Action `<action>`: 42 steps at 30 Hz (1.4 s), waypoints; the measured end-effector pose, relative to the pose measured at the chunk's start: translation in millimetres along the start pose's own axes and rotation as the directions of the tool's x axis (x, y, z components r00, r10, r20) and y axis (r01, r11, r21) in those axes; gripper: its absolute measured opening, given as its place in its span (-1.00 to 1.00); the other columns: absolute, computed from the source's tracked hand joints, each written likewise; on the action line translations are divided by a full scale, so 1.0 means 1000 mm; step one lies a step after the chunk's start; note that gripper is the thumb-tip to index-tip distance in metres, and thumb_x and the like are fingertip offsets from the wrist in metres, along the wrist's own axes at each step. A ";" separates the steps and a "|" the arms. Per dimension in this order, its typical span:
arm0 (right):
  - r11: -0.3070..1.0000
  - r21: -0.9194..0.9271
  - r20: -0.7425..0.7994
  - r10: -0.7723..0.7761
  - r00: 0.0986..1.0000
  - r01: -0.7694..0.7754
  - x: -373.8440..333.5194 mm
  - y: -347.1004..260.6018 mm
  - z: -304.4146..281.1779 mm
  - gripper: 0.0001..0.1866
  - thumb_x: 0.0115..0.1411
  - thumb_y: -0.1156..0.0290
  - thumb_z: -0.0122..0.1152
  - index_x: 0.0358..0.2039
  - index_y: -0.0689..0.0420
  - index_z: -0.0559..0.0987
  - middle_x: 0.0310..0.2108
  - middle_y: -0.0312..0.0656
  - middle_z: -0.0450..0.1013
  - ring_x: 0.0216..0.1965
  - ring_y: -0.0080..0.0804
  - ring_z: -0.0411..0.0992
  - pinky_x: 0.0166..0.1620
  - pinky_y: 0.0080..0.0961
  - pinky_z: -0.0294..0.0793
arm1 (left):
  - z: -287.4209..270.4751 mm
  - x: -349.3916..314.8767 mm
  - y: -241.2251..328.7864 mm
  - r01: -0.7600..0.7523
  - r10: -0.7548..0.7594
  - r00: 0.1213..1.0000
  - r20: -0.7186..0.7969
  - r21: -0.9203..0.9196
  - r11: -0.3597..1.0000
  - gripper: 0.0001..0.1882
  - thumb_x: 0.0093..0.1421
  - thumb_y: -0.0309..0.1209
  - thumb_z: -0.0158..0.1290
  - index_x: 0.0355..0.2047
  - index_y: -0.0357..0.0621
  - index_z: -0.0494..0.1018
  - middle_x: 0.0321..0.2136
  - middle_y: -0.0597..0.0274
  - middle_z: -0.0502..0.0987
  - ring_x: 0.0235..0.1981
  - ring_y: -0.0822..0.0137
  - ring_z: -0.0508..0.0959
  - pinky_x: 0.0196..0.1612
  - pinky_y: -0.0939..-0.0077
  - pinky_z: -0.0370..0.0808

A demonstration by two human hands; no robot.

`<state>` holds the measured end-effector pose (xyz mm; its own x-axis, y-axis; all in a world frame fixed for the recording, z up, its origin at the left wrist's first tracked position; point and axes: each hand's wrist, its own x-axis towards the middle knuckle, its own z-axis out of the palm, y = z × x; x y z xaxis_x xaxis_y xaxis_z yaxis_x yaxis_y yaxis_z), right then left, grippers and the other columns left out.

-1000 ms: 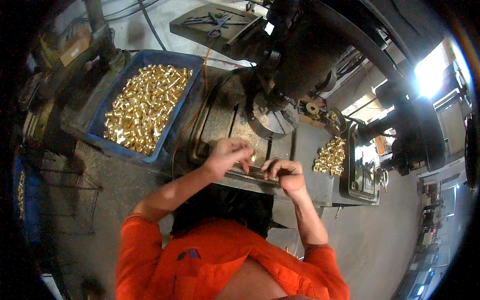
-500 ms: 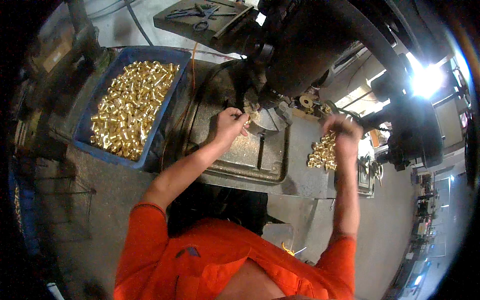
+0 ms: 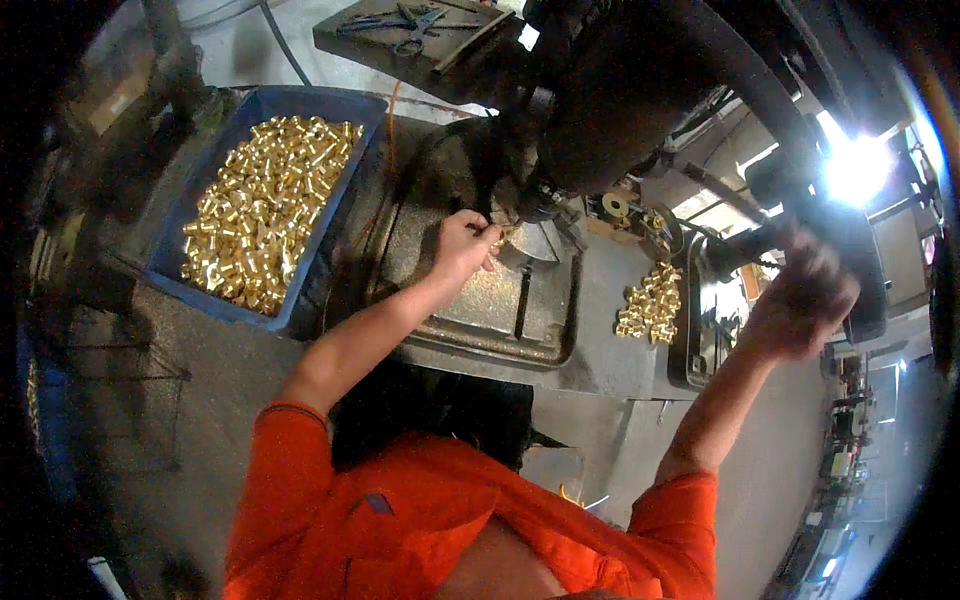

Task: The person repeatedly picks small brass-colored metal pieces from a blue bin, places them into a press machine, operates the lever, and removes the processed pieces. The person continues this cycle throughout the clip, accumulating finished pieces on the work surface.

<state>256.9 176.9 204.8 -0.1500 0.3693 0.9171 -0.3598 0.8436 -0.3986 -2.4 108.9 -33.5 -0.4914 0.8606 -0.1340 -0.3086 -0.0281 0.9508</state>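
My left hand (image 3: pixel 466 247) is closed in a pinch on a small brass fitting (image 3: pixel 498 244) at the edge of the round metal fixture (image 3: pixel 538 243), under the head of a dark machine like a drill press (image 3: pixel 610 110). The fingers partly cover the fitting. My right hand (image 3: pixel 808 305) is raised at the far right, in front of the machine's dark side part. Motion smears its fingers, so whether it grips anything does not show. Between my hands, a small heap of brass fittings (image 3: pixel 650 303) lies on the grey metal table.
A blue bin (image 3: pixel 165 265) full of brass fittings stands at the left. Metal chips cover the tray (image 3: pixel 450 340) beneath the fixture. Scissors (image 3: pixel 412 44) and other tools lie on a board at the back. A dark tray (image 3: pixel 682 372) with tools sits right of the heap. A bright lamp (image 3: pixel 857 170) shines there.
My right hand has swung right, from above the small heap to the machine's right side, uncovering the heap. My left hand stays at the fixture.
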 end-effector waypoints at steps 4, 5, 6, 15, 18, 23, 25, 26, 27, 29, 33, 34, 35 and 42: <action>0.995 -0.094 -0.027 -0.026 0.999 0.023 -0.075 -0.019 0.003 -0.51 0.00 -0.03 0.11 -0.63 0.07 0.15 -0.60 -0.21 0.20 -0.32 -0.05 0.31 0.01 0.11 0.17 | 0.001 0.005 -0.004 0.001 -0.001 0.999 0.036 0.013 1.000 -0.72 0.02 -0.45 0.09 -0.33 -0.40 0.30 -0.51 0.04 0.43 -0.61 0.29 0.52 -0.75 0.53 0.39; 0.986 -0.165 -0.040 -0.002 0.999 -0.005 -0.087 -0.021 0.003 -0.52 0.04 0.03 0.09 -0.65 0.11 0.12 -0.62 -0.21 0.17 -0.34 -0.08 0.31 0.02 0.09 0.18 | 0.001 0.005 -0.005 -0.001 0.001 0.999 0.038 0.000 1.000 -0.71 0.02 -0.46 0.09 -0.32 -0.41 0.30 -0.51 0.04 0.44 -0.61 0.29 0.52 -0.75 0.53 0.39; 0.990 -0.143 -0.076 -0.011 0.997 0.000 -0.099 -0.017 0.004 -0.58 0.08 0.14 0.04 -0.66 0.11 0.11 -0.62 -0.21 0.17 -0.36 -0.11 0.31 0.03 0.06 0.19 | 0.001 0.005 -0.004 -0.006 0.006 0.999 0.040 -0.006 1.000 -0.70 0.02 -0.46 0.09 -0.31 -0.41 0.30 -0.51 0.04 0.44 -0.61 0.29 0.51 -0.75 0.53 0.39; 0.961 -0.275 -0.172 -0.061 0.983 0.012 -0.121 -0.007 0.016 -0.73 0.08 0.61 -0.23 -0.74 0.16 0.10 -0.62 -0.10 0.32 -0.31 -0.12 0.42 0.04 0.05 0.23 | -0.007 0.004 0.003 0.055 -0.050 0.993 0.107 -0.043 0.998 -0.64 0.05 -0.39 0.09 -0.25 -0.44 0.29 -0.50 0.01 0.46 -0.62 0.32 0.51 -0.63 0.51 0.44; 0.779 -0.624 -0.032 -0.099 0.995 0.057 -0.063 -0.021 0.013 -0.70 0.16 0.54 -0.23 -0.72 0.23 0.24 -0.53 0.04 0.44 -0.41 -0.19 0.44 -0.05 0.00 0.32 | -0.013 0.009 -0.007 0.004 0.002 0.997 0.082 -0.077 0.997 -0.64 0.07 -0.37 0.09 -0.24 -0.41 0.31 -0.48 0.01 0.48 -0.61 0.33 0.52 -0.57 0.46 0.45; 0.679 -0.731 0.069 -0.032 0.997 0.072 0.080 0.003 -0.041 -0.79 0.13 0.40 -0.03 -0.49 0.27 0.48 -0.48 -0.05 0.42 -0.45 -0.29 0.39 -0.34 -0.42 0.37 | -0.007 -0.007 0.011 -0.652 0.622 0.711 0.329 0.641 0.406 -0.71 -0.03 -0.43 0.13 -0.31 -0.32 0.39 -0.42 0.05 0.49 -0.43 0.18 0.53 -0.25 0.20 0.44; 0.481 -0.847 0.222 -0.066 0.973 0.226 0.108 0.017 -0.059 -0.83 0.07 0.39 0.07 -0.44 0.25 0.49 -0.49 -0.10 0.39 -0.44 -0.27 0.37 -0.37 -0.42 0.35 | -0.006 -0.003 0.005 -0.771 0.752 0.474 0.459 0.629 0.102 -0.74 -0.11 -0.50 0.13 -0.35 -0.28 0.43 -0.38 0.07 0.48 -0.30 0.14 0.49 0.01 0.07 0.26; 0.359 -0.882 0.297 -0.080 0.952 0.305 0.112 0.020 -0.062 -0.83 0.04 0.39 0.10 -0.42 0.24 0.49 -0.49 -0.11 0.38 -0.44 -0.25 0.36 -0.38 -0.42 0.34 | -0.006 -0.003 0.004 -0.787 0.747 0.421 0.515 0.616 0.018 -0.76 -0.10 -0.51 0.12 -0.36 -0.28 0.44 -0.37 0.06 0.48 -0.29 0.15 0.48 0.03 0.06 0.23; 0.217 -0.897 0.375 -0.093 0.922 0.386 0.107 0.017 -0.052 -0.83 0.05 0.39 0.09 -0.42 0.25 0.49 -0.49 -0.09 0.38 -0.45 -0.22 0.36 -0.38 -0.42 0.34 | -0.008 -0.002 0.004 -0.793 0.737 0.371 0.565 0.606 -0.065 -0.78 -0.10 -0.51 0.11 -0.37 -0.27 0.44 -0.36 0.06 0.48 -0.28 0.16 0.48 0.06 0.05 0.20; 0.245 -0.764 0.538 -0.267 0.799 0.597 0.083 0.001 -0.030 -0.86 0.07 0.44 0.04 -0.45 0.27 0.46 -0.47 -0.07 0.41 -0.49 -0.21 0.36 -0.38 -0.40 0.35 | -0.011 -0.002 0.004 -0.782 0.724 0.380 0.576 0.618 -0.080 -0.78 -0.10 -0.52 0.10 -0.38 -0.27 0.45 -0.34 0.05 0.47 -0.27 0.18 0.48 0.06 0.05 0.20; 0.968 -0.245 -0.079 -0.066 0.995 0.045 -0.010 -0.008 -0.005 -0.76 0.20 0.48 -0.17 -0.60 0.27 0.29 -0.50 0.09 0.42 -0.48 -0.21 0.35 -0.28 -0.23 0.38 | -0.017 -0.004 0.004 -0.775 0.711 0.382 0.591 0.623 -0.102 -0.79 -0.10 -0.51 0.09 -0.38 -0.29 0.46 -0.32 0.05 0.47 -0.27 0.19 0.48 0.06 0.05 0.20; 0.961 -0.218 0.020 -0.167 0.986 0.167 -0.026 -0.010 -0.003 -0.72 0.22 0.48 -0.20 -0.64 0.24 0.25 -0.52 0.07 0.42 -0.50 -0.23 0.33 -0.29 -0.19 0.38 | -0.017 -0.004 0.002 -0.783 0.714 0.377 0.590 0.614 -0.095 -0.79 -0.10 -0.51 0.08 -0.38 -0.29 0.46 -0.32 0.05 0.47 -0.27 0.19 0.48 0.06 0.06 0.21; 0.937 -0.300 -0.006 -0.187 0.982 0.176 -0.043 -0.013 0.000 -0.70 0.23 0.48 -0.23 -0.67 0.20 0.21 -0.55 0.04 0.40 -0.50 -0.24 0.32 -0.30 -0.19 0.38 | -0.015 -0.003 0.000 -0.793 0.716 0.371 0.592 0.603 -0.088 -0.78 -0.10 -0.51 0.08 -0.37 -0.29 0.46 -0.32 0.05 0.47 -0.26 0.20 0.48 0.05 0.07 0.21; 0.967 -0.223 -0.144 -0.160 0.977 0.126 -0.126 -0.005 0.017 -0.72 0.02 0.57 -0.12 -0.70 0.10 0.05 -0.67 -0.27 0.09 -0.40 -0.20 0.26 -0.26 -0.23 0.18 | -0.013 -0.003 0.002 -0.804 0.696 0.355 0.624 0.584 -0.113 -0.79 -0.11 -0.51 0.06 -0.38 -0.26 0.45 -0.31 0.07 0.47 -0.26 0.20 0.48 0.06 0.11 0.22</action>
<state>261.7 119.7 91.4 0.0435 0.2812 0.9587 -0.1610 0.9490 -0.2711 -12.5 99.5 -35.0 0.1186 0.6033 0.7886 0.9053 -0.3920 0.1637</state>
